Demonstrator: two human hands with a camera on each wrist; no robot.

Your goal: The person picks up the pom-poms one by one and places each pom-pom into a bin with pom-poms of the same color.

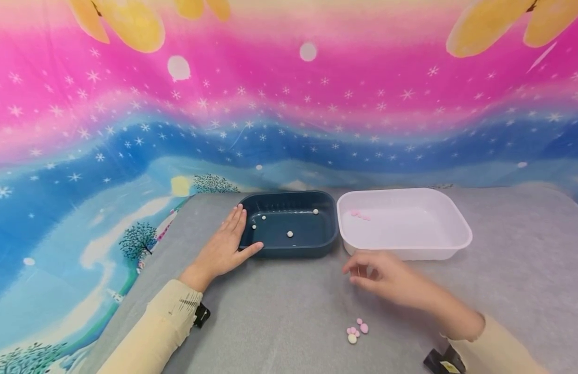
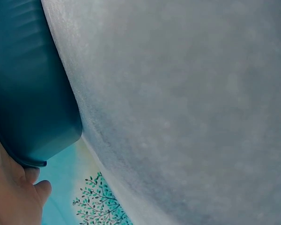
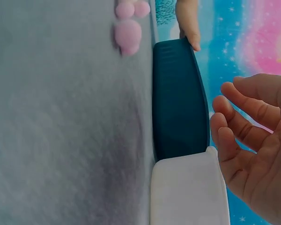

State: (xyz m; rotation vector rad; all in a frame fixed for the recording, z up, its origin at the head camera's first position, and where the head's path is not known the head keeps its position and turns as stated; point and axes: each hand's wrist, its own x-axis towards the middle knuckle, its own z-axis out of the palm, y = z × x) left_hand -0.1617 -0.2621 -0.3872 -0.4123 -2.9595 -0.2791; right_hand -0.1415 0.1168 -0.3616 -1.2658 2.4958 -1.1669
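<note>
My left hand (image 1: 225, 249) lies along the left rim of a dark blue-green tray (image 1: 289, 252), fingers straight and thumb over the front rim. Inside that tray sit several small white pompoms (image 1: 290, 234). My right hand (image 1: 387, 278) hovers in front of a white tray (image 1: 405, 253), its fingers loosely bent and nothing visible between them. Several pink pompoms (image 1: 361, 215) lie at the left inside the white tray. On the cloth nearer me is a small group of pink pompoms (image 1: 364, 328) with one white pompom (image 1: 352, 338).
The two trays stand side by side, almost touching, at the back of a table covered with grey cloth (image 1: 279, 306). Behind them hangs a colourful printed backdrop (image 1: 279, 130) with snowflakes and trees. A black wrist device (image 1: 201, 315) sits at my left cuff.
</note>
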